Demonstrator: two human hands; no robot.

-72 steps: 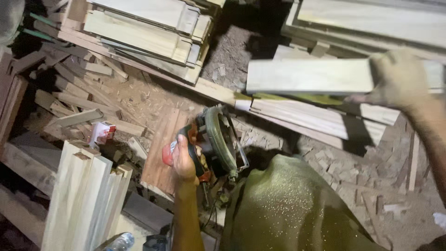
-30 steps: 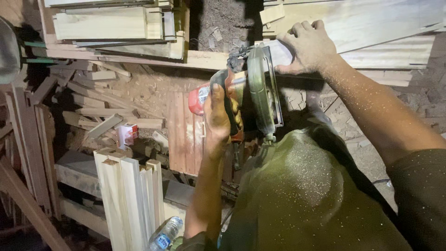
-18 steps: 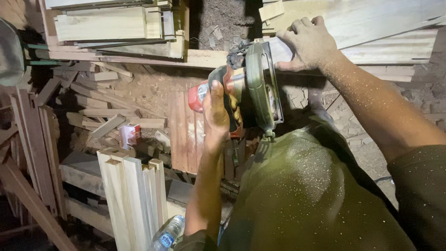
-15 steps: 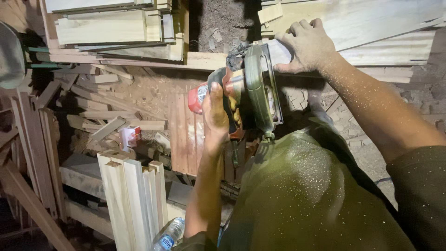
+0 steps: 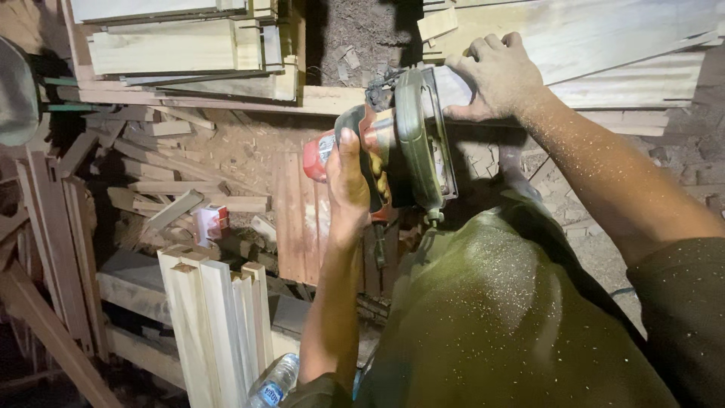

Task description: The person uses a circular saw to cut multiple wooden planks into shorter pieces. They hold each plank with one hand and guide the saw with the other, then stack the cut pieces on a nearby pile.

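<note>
While the head view looks straight down past a dusty olive knee, the left hand [image 5: 349, 181] is wrapped around the handle of a circular saw [image 5: 400, 147], fingers curled tight over the red and black grip, thumb side toward the camera. The saw sits at the near edge of a pale plank [image 5: 589, 34], its round blade guard standing upright just beside the right hand [image 5: 498, 75]. That hand lies flat on the plank with the fingers spread and bent over the board's end, pressing it down rather than gripping it.

The saw looks heavy for its size and rigid, with the weight forward in the motor and guard, so the handle is the only sound place to hold it; the guard side and blade are not. The plank looks stiff, light and dry, coated in sawdust and so likely a little slippery under a palm. It is best pinned flat, well clear of the blade line.

Below the left forearm a reddish grooved board [image 5: 302, 219] lies on the sawdust floor. A bundle of pale moulded strips [image 5: 215, 325] stands at the lower left, a clear water bottle [image 5: 273, 381] beside it. Stacked boards [image 5: 174, 45] fill the upper left corner, offcuts [image 5: 181, 200] scattered beneath.
</note>
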